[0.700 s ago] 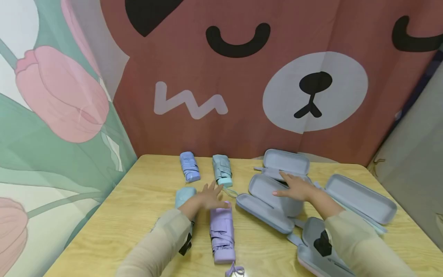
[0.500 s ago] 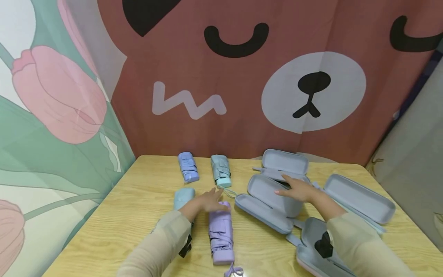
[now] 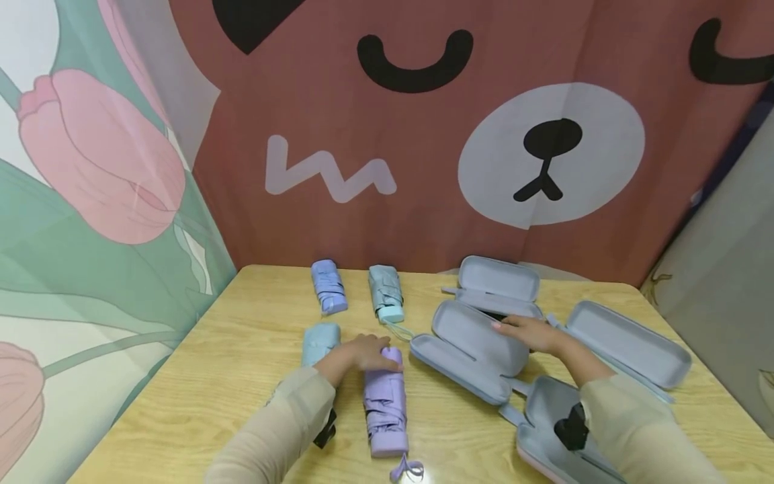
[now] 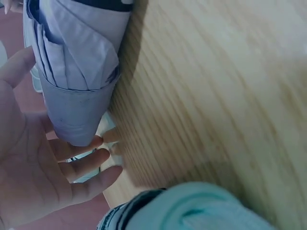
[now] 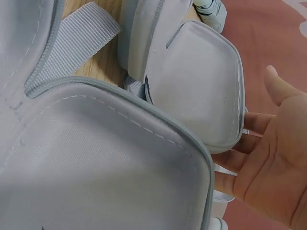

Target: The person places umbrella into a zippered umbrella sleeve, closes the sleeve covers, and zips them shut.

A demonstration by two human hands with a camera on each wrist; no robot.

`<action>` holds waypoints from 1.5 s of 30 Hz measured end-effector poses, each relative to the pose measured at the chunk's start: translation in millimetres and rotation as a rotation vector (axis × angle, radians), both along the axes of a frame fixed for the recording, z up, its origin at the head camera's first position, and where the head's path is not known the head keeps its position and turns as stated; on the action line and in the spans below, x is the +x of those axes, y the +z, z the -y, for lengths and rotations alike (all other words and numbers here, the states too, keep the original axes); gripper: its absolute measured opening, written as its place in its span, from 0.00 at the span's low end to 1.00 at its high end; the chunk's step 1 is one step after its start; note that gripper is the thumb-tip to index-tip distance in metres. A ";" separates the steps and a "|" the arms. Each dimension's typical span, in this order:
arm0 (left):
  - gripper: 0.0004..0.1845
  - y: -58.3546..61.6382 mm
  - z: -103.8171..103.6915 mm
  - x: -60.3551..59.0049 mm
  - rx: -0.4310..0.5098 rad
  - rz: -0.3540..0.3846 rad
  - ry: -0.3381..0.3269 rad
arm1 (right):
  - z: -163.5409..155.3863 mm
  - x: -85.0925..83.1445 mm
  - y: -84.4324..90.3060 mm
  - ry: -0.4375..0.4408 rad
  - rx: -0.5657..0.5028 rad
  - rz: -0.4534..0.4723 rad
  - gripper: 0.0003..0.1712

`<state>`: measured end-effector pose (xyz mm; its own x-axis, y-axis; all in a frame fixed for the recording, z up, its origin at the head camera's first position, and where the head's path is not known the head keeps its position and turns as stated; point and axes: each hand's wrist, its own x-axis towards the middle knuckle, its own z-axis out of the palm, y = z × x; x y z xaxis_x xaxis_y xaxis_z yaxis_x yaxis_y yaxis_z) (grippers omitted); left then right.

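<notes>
Left grip [image 3: 363, 353] lay loosely spread over the purple folded umbrella's [image 3: 385, 403] far end on the counter [image 3: 230, 376]; right grip [image 3: 532, 334] touched an open case [image 3: 478, 346]. I judged the umbrella light, soft, best grasped mid-body.

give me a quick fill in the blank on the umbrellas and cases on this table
1. The left hand rests on the far end of the ____ folded umbrella.
2. The right hand touches an open ____ case.
3. Counting all colours, ____ folded umbrellas lie on the wooden table.

Missing words: purple; grey; four
</notes>
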<state>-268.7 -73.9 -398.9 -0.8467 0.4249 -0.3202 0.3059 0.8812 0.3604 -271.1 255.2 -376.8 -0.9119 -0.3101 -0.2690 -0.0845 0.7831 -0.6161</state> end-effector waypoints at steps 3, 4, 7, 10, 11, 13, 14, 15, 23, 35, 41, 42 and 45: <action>0.39 2.2 -1.5 -1.0 -0.012 0.010 0.010 | -1.8 0.8 -1.3 -0.037 -0.078 0.067 0.41; 0.39 2.4 -1.9 -1.5 -0.007 0.016 0.014 | -2.4 1.1 -2.0 -0.049 -0.099 0.080 0.41; 0.36 2.7 -2.7 -2.6 0.020 0.040 0.025 | -5.0 1.3 -5.0 -0.088 -0.165 0.123 0.41; 0.32 2.1 -2.4 -3.8 0.062 0.060 0.023 | -7.2 2.6 -7.2 -0.112 -0.216 0.146 0.40; 0.31 1.8 -2.2 -4.1 0.074 0.064 0.021 | -7.9 3.1 -7.6 -0.113 -0.231 0.149 0.39; 0.30 1.1 -1.4 -4.3 0.102 0.076 0.027 | -8.4 4.2 -8.6 -0.115 -0.249 0.148 0.37; 0.30 0.5 -0.9 -4.4 0.115 0.080 0.031 | -8.4 4.6 -9.1 -0.119 -0.257 0.149 0.36; 0.29 0.2 -0.4 -4.3 0.123 0.083 0.035 | -8.4 4.6 -10.2 -0.122 -0.262 0.150 0.35; 0.25 0.7 1.2 -4.5 0.164 0.082 0.070 | -10.7 7.6 -14.4 -0.153 -0.270 0.166 0.33; 0.17 3.4 11.4 -16.7 0.304 0.241 0.131 | -13.4 7.9 -8.7 -0.150 -0.366 0.220 0.27; 0.11 -2.1 17.2 -18.4 0.466 0.502 0.153 | -12.5 9.0 -7.3 -0.135 -0.381 0.227 0.24; 0.11 -3.3 18.0 -18.7 0.480 0.538 0.148 | -12.5 9.4 -6.6 -0.132 -0.385 0.228 0.24; 0.13 -8.0 20.5 -19.4 0.524 0.597 0.144 | -12.8 9.4 -5.5 -0.130 -0.394 0.230 0.23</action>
